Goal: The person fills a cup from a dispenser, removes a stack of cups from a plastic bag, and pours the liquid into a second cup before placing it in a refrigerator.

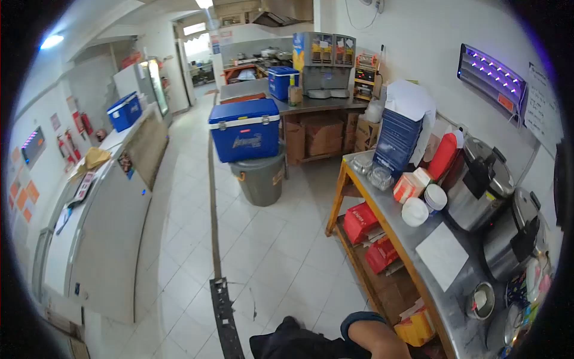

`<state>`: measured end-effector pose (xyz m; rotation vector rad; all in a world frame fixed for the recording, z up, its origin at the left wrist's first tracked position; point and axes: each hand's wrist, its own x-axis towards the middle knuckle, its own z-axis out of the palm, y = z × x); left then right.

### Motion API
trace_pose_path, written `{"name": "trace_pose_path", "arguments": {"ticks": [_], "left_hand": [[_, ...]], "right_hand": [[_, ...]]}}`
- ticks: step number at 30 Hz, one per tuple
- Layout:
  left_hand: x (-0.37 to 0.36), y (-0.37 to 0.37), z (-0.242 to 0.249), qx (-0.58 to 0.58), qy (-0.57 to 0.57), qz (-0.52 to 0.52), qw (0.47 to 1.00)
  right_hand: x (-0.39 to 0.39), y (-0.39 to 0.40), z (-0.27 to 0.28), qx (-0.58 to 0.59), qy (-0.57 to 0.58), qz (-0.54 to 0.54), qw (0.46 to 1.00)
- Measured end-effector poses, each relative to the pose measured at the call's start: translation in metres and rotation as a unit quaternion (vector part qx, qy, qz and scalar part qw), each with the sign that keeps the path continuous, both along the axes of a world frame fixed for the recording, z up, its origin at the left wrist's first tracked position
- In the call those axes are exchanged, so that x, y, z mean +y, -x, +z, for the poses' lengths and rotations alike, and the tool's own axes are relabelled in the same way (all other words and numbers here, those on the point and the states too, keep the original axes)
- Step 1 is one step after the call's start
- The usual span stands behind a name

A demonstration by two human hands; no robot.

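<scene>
Neither of my hands shows in the head view. At the bottom edge a bare forearm [376, 340] comes out of a dark sleeve cuff [354, 322], and its hand is cut off below the frame. Nearest to this arm is the metal-topped table [412, 236] on the right. On it lie a white sheet of paper [442, 256] and a small metal bowl [480, 300] with something white inside. Two large steel cookers [481, 188] with dark handles stand along the wall. A white tub [435, 197] and its round white lid or container [414, 212] sit farther back.
A blue cooler [245, 130] rests on a grey bin [263, 188] ahead. White chest freezers [110, 239] line the left side. Stacked blue crates [396, 140] stand at the table's far end, and red packages [362, 222] lie on its lower shelf. A dark strip [221, 311] runs along the tiled floor.
</scene>
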<state>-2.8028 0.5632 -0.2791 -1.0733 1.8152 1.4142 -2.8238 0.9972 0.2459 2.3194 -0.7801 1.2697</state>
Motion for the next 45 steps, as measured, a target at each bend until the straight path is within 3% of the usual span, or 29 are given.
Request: {"name": "trace_pose_path", "arguments": {"ticks": [3,4,5,6,7,8,9,10,11,13,17,18,21,24,28,31,33,35,37,40,41,44,45], "left_hand": [[0.071,0.175,-0.014,0.195,-0.113,-0.039,0.974],[0.114,0.242,-0.015,0.226,-0.106,0.027,0.968],[0.149,0.311,-0.009,0.221,-0.053,-0.076,0.971],[0.186,0.377,0.004,0.271,0.028,-0.241,0.932],[0.226,0.444,-0.022,0.378,0.036,-0.234,0.895],[0.277,0.487,0.033,0.378,-0.005,-0.257,0.890],[0.314,0.540,0.030,0.452,-0.058,-0.293,0.840],[0.353,0.574,0.062,0.450,-0.090,-0.321,0.829],[0.394,0.604,0.110,0.451,-0.122,-0.345,0.814],[0.454,0.662,0.159,0.468,-0.137,-0.363,0.794],[0.516,0.751,0.179,0.468,-0.172,-0.437,0.749],[0.525,0.773,0.182,0.425,-0.230,-0.439,0.758],[0.552,0.838,0.207,0.397,-0.251,-0.463,0.752],[0.590,0.911,0.213,0.334,-0.216,-0.410,0.821],[0.669,1.033,0.188,0.320,-0.273,-0.363,0.831],[0.760,1.119,0.217,0.415,-0.309,-0.387,0.763],[0.822,1.174,0.246,0.419,-0.285,-0.436,0.744],[0.884,1.220,0.284,0.473,-0.329,-0.426,0.698],[0.941,1.262,0.320,0.473,-0.369,-0.405,0.690],[1.018,1.340,0.351,0.575,-0.328,-0.426,0.617],[1.037,1.358,0.373,0.599,-0.311,-0.408,0.614],[1.091,1.425,0.434,0.689,-0.297,-0.335,0.569],[1.104,1.447,0.461,0.731,-0.241,-0.311,0.557]], "right_hand": [[0.019,0.084,0.010,-0.001,0.043,0.023,0.999],[0.039,0.108,0.010,-0.018,0.002,0.003,1.000],[0.058,0.132,0.010,-0.036,-0.038,-0.018,0.998],[0.078,0.155,0.010,-0.053,-0.077,-0.040,0.995],[0.096,0.181,0.010,-0.057,-0.108,-0.049,0.991],[0.112,0.207,0.009,-0.056,-0.126,-0.049,0.989],[0.130,0.231,0.010,-0.054,-0.140,-0.046,0.988],[0.147,0.254,0.011,-0.049,-0.153,-0.041,0.986],[0.165,0.277,0.013,-0.039,-0.166,-0.035,0.985],[0.202,0.320,0.020,-0.018,-0.196,-0.016,0.980],[0.263,0.415,0.023,0.008,-0.236,-0.015,0.972],[0.276,0.441,0.021,0.006,-0.244,-0.024,0.969],[0.324,0.540,0.034,0.007,-0.221,0.000,0.975],[0.375,0.654,0.045,-0.052,-0.225,0.016,0.973],[0.420,0.783,0.032,-0.081,-0.174,-0.057,0.980],[0.464,0.869,0.043,-0.093,-0.171,-0.124,0.973],[0.496,0.922,0.048,-0.105,-0.170,-0.182,0.963],[0.533,0.968,0.051,-0.128,-0.170,-0.243,0.946],[0.576,1.013,0.048,-0.156,-0.178,-0.304,0.923],[0.656,1.081,0.037,-0.174,-0.280,-0.351,0.876],[0.682,1.104,0.032,-0.176,-0.310,-0.363,0.861],[0.761,1.181,0.037,-0.137,-0.280,-0.491,0.814],[0.789,1.206,0.044,-0.131,-0.275,-0.537,0.786]]}}
